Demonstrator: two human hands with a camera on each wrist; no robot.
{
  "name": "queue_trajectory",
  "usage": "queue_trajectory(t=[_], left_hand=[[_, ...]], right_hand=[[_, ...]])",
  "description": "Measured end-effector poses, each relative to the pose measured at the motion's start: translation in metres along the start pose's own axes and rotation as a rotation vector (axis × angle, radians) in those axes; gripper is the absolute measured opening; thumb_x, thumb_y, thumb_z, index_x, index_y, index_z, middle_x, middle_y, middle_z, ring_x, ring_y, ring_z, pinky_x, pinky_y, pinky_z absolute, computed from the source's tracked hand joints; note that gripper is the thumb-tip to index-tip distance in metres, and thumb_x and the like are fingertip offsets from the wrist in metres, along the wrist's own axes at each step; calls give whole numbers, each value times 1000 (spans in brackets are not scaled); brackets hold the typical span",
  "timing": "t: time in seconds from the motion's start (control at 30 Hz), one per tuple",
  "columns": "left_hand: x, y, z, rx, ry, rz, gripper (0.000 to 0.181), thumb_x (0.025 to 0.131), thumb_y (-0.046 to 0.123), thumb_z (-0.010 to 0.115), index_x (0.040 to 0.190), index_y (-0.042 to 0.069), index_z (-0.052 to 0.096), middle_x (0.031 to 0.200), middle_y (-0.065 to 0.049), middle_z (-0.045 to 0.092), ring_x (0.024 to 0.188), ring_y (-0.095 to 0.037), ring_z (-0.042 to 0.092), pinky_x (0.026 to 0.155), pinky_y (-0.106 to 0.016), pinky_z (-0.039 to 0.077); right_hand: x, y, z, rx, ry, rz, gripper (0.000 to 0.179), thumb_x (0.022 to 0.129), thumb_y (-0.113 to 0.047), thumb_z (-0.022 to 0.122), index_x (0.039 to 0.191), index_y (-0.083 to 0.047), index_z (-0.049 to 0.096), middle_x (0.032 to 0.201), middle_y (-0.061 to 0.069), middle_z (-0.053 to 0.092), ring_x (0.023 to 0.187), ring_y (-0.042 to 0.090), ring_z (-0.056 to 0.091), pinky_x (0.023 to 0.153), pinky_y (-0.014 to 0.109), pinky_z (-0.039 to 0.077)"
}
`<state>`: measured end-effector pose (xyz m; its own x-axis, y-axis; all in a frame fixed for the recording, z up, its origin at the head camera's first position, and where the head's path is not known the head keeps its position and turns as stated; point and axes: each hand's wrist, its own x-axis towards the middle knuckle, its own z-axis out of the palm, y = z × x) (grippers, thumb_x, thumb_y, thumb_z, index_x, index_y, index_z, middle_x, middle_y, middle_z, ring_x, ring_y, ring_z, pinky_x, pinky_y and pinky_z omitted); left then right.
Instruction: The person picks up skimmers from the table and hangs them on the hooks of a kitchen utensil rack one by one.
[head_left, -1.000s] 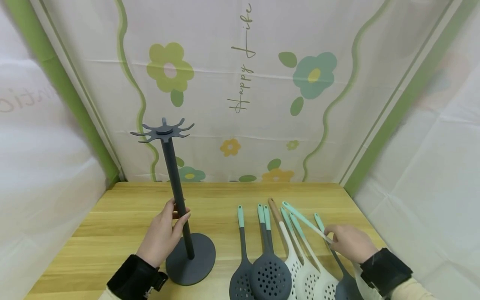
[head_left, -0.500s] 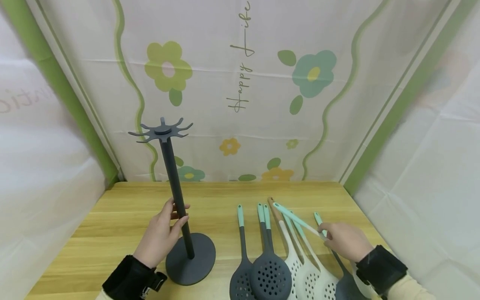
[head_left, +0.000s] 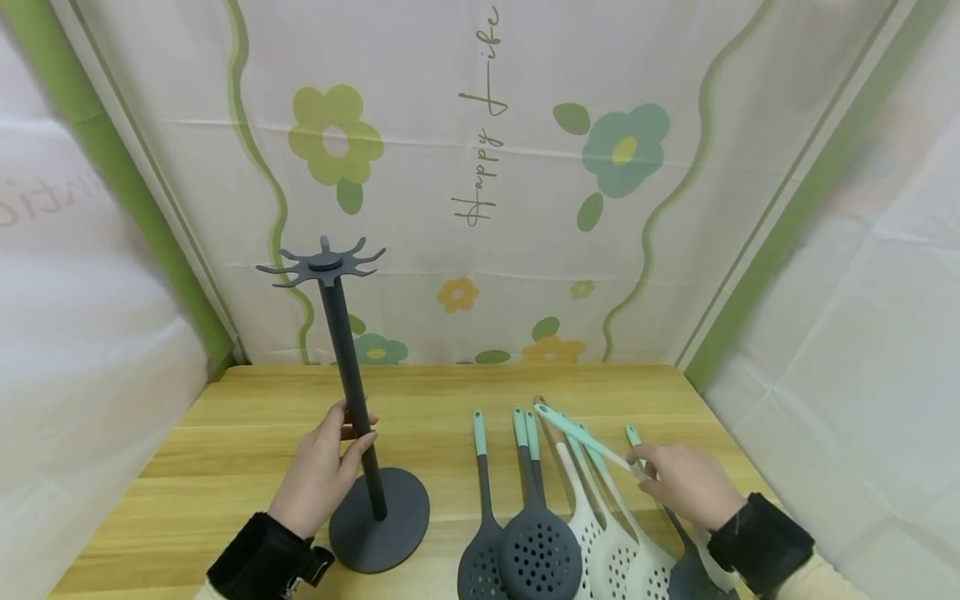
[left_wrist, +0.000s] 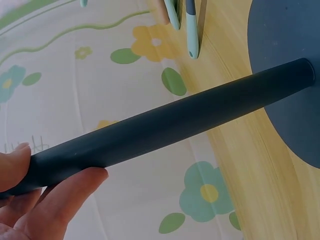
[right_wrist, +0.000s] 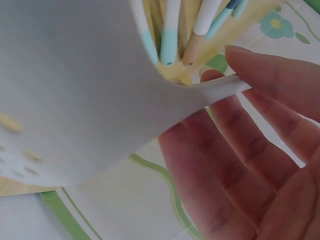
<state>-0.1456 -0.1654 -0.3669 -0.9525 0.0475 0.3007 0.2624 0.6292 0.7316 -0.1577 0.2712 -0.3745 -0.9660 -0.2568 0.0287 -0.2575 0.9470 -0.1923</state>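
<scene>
My left hand (head_left: 318, 475) grips the pole of a dark grey utensil stand (head_left: 347, 358), which is upright on its round base. In the left wrist view, thumb and fingers lie around the pole (left_wrist: 165, 130). My right hand (head_left: 693, 483) pinches the white neck of a skimmer (head_left: 581, 435) with a mint handle end. Its handle points up and left, over the other handles. The right wrist view shows the skimmer's broad white head (right_wrist: 85, 95) close up, with holes at its far end; the head view mostly hides it under the wrist.
Several utensils lie side by side on the wooden table (head_left: 247, 450): a grey skimmer (head_left: 540, 554), a grey slotted one (head_left: 480, 558), white perforated ones (head_left: 615, 558) and a grey one (head_left: 690, 575) at the right. Patterned cloth (head_left: 420, 233) encloses the back and sides.
My right hand has moved slightly left with the white skimmer, its handle end shifting left across the other handles. The left hand still holds the stand, almost unmoved.
</scene>
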Motion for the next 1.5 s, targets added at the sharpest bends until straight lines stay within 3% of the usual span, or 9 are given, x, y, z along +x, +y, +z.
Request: queue_trajectory(t=[0.5,0.8,1.17,1.5], left_hand=[[-2,-2,2,19,20,19,40,98,7,61,135,5,45,120,-11,64,110,-31,66,79,-33,61],[-2,-1,1,21,25,28,39,99,8,60,135,4,45,121,-13,64,109,-31,66,81,-31,61],[-4,2,-1,14,26,26,38,97,7,63,131,0,48,117,-15,67,103,-32,68,77,-34,62],[-6,3,0,23,26,16,37,96,11,65,129,5,49,114,-10,67,103,-28,69,81,-32,60]], right_hand=[[-2,-11,-10,3,53,-50,29,82,-11,79,109,-15,71,79,-8,67,52,0,41,43,19,32],[-3,-20,-23,-30,92,-120,28,83,-11,78,110,-17,71,81,-8,65,53,-2,39,46,20,30],[-4,-31,-27,-35,129,-147,30,83,-13,79,111,-17,71,82,-8,70,54,-5,46,43,18,33],[-5,-37,-31,-25,140,-181,28,84,-11,77,111,-15,70,82,-6,70,54,-5,45,46,18,34]])
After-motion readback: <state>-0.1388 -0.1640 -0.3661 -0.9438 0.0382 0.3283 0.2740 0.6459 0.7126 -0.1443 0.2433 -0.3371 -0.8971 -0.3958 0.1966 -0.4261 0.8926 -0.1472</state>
